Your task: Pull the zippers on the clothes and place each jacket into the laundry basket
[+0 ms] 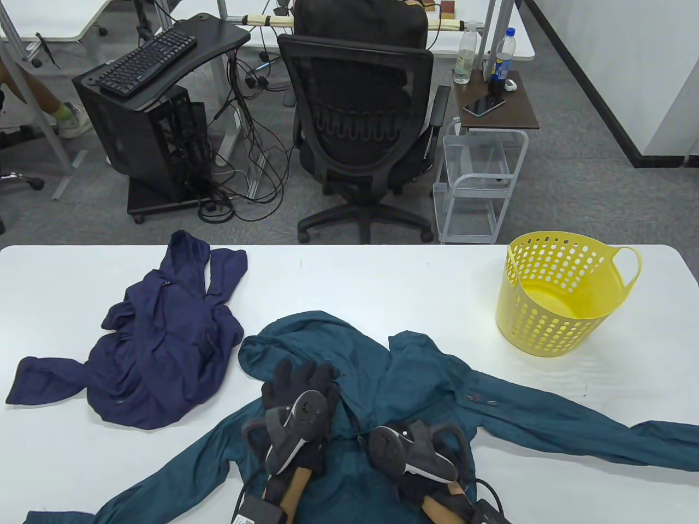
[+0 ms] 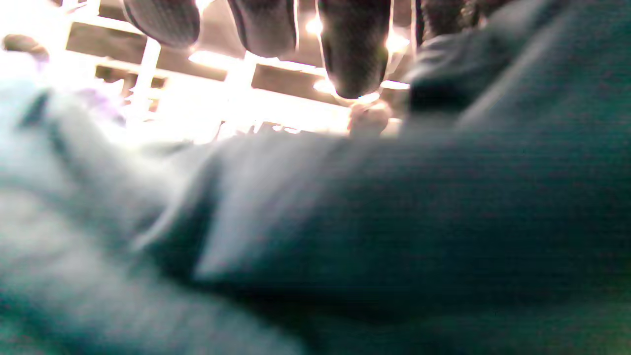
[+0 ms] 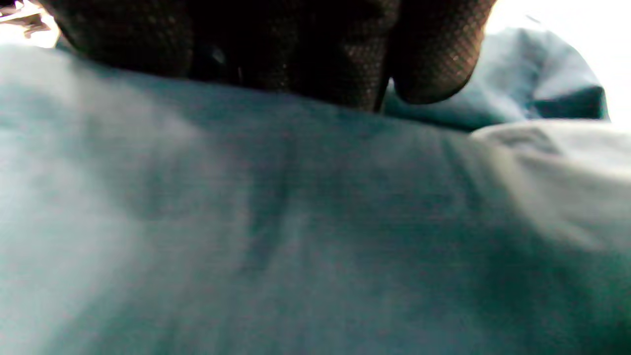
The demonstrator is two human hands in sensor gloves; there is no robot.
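Resting on teal jacket (image 1: 415, 382), both hands (image 1: 300, 404)

Your white counter (image 1: 382, 284) carries a navy jacket (image 1: 153, 349) at left, a teal jacket (image 1: 415, 382) spread at the near middle, and a yellow basket (image 1: 557, 316) upright at right.

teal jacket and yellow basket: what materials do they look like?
Teal jacket: thin woven synthetic, likely nylon or polyester, matte with a slight sheen; it lies flat and creases in fine wrinkles. Yellow basket: moulded plastic, smooth and semi-glossy, with walls pierced by regular round holes and a loop handle formed in one piece. It may be a flexible type, but that cannot be told.
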